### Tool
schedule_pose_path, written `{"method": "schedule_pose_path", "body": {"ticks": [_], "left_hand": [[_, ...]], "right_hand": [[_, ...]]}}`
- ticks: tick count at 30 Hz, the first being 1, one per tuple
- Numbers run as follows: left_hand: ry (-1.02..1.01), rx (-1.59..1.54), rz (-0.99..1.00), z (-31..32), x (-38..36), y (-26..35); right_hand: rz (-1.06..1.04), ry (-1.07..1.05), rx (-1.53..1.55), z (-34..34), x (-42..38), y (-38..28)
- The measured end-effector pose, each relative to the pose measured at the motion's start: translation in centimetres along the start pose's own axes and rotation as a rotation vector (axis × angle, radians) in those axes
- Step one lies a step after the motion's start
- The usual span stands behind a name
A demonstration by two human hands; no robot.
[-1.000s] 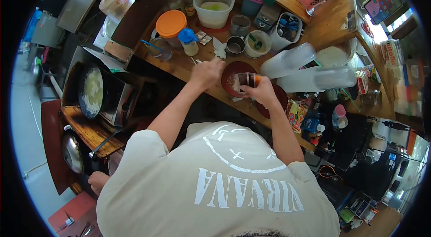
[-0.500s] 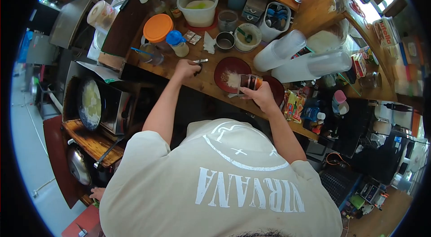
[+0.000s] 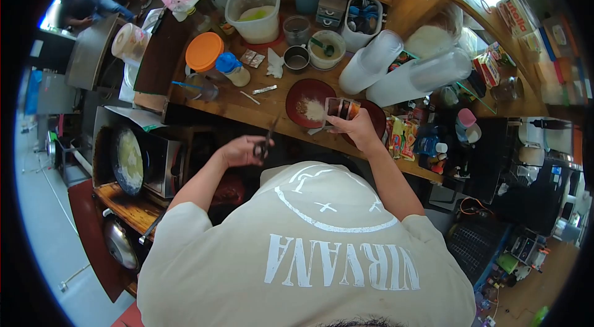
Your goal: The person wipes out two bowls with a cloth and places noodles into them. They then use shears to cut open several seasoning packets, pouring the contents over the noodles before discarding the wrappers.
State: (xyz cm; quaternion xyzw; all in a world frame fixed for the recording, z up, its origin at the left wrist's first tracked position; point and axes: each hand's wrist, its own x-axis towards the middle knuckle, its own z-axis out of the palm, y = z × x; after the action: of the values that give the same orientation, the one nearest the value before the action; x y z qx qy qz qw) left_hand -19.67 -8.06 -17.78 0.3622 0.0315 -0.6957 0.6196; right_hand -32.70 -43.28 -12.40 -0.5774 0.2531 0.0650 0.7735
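My left hand (image 3: 242, 151) is closed on dark-handled scissors (image 3: 263, 144), held off the table's front edge with the blades pointing away from me. My right hand (image 3: 354, 129) grips a partly clear packet (image 3: 340, 109) with dark and orange print, beside the right rim of a dark red plate (image 3: 299, 116). Pale powder and brown granules (image 3: 312, 109) lie on that plate. A second dark red plate (image 3: 375, 121) is partly hidden behind my right hand. Two small cut strips lie on the wood, one a silvery strip (image 3: 265, 89).
On the wooden table (image 3: 216, 101) stand an orange-lidded jar (image 3: 205, 51), a blue-topped bottle (image 3: 232, 69), a metal cup (image 3: 297, 58) and a white tub with a green spoon (image 3: 327, 50). Stacked plastic cups (image 3: 424, 76) lie right. A pan (image 3: 128, 160) sits on the left stove.
My left hand has drawn back from the table toward me with the scissors. My right hand keeps the packet by the plate. Another hand at lower left is out of view.
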Motion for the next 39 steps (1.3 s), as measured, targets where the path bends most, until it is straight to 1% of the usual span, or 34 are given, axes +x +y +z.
{"method": "schedule_pose_path", "body": {"ticks": [1, 3, 4, 6, 7, 9, 11, 13, 14, 15, 17, 19, 20, 21, 23, 24, 29, 35, 37, 39], "left_hand": [[-0.034, 0.02, -0.107, 0.1, 0.0, -1.1], [-0.042, 0.34, -0.221, 1.3, 0.3, -2.9], [-0.053, 0.348, -0.229, 2.0, 0.7, -3.0], [-0.041, 0.573, -0.128, 3.5, 1.2, -2.7], [-0.048, 0.582, -0.13, 4.7, 1.2, -1.6], [0.043, 1.045, -0.084, 7.1, 0.8, 1.7], [0.263, 0.996, 0.071, 10.2, -0.2, 4.6], [0.347, 1.004, 0.304, 10.6, -0.5, 7.3], [0.375, 0.912, 0.408, 11.2, -0.7, 8.8], [0.38, 0.91, 0.508, 11.6, -0.8, 10.3], [0.413, 1.176, 0.59, 15.0, -1.8, 13.8], [0.349, 1.409, 0.585, 18.5, -3.0, 16.9], [0.282, 1.426, 0.623, 19.4, -2.9, 17.9], [0.285, 1.432, 0.629, 20.8, -3.2, 18.9], [0.239, 1.721, 0.612, 23.8, -3.9, 20.8], [0.245, 1.765, 0.579, 24.5, -3.8, 21.5], [0.181, 1.858, 0.589, 26.5, -4.1, 23.1], [0.162, 1.932, 0.599, 27.8, -4.5, 23.8], [0.158, 1.963, 0.509, 28.1, -4.6, 24.1], [0.133, 1.971, 0.53, 27.8, -4.6, 24.2]], "right_hand": [[-0.017, -0.008, 0.016, 0.0, -0.2, -0.4], [-0.039, 0.001, 0.036, 0.0, -0.3, -1.0], [-0.053, 0.018, 0.041, 0.1, -0.3, -1.3], [-0.074, 0.046, 0.048, 0.4, -0.6, -2.1], [-0.088, 0.042, 0.081, 0.6, -0.8, -2.7], [-0.114, 0.041, 0.118, 0.5, -0.9, -3.5], [-0.152, 0.006, 0.161, 0.3, -0.9, -4.1], [-0.179, 0.002, 0.177, 0.6, -1.2, -5.7], [-0.195, -0.008, 0.189, 1.0, -1.4, -6.5], [-0.204, -0.007, 0.193, 1.3, -1.5, -7.3], [-0.28, -0.007, 0.206, 2.0, -1.6, -8.9], [-0.297, -0.043, 0.2, 2.6, -1.7, -10.5], [-0.304, -0.077, 0.193, 2.9, -1.8, -11.2], [-0.313, -0.081, 0.193, 3.1, -1.7, -11.8], [-0.296, -0.116, 0.177, 3.5, -1.6, -12.9], [-0.304, -0.118, 0.177, 3.7, -1.8, -13.5], [-0.326, -0.191, 0.132, 4.4, -2.0, -14.7], [-0.35, -0.201, 0.093, 4.1, -2.2, -15.3], [-0.348, -0.206, 0.106, 4.0, -2.6, -15.7], [-0.348, -0.211, 0.117, 3.9, -2.7, -15.8]]}}
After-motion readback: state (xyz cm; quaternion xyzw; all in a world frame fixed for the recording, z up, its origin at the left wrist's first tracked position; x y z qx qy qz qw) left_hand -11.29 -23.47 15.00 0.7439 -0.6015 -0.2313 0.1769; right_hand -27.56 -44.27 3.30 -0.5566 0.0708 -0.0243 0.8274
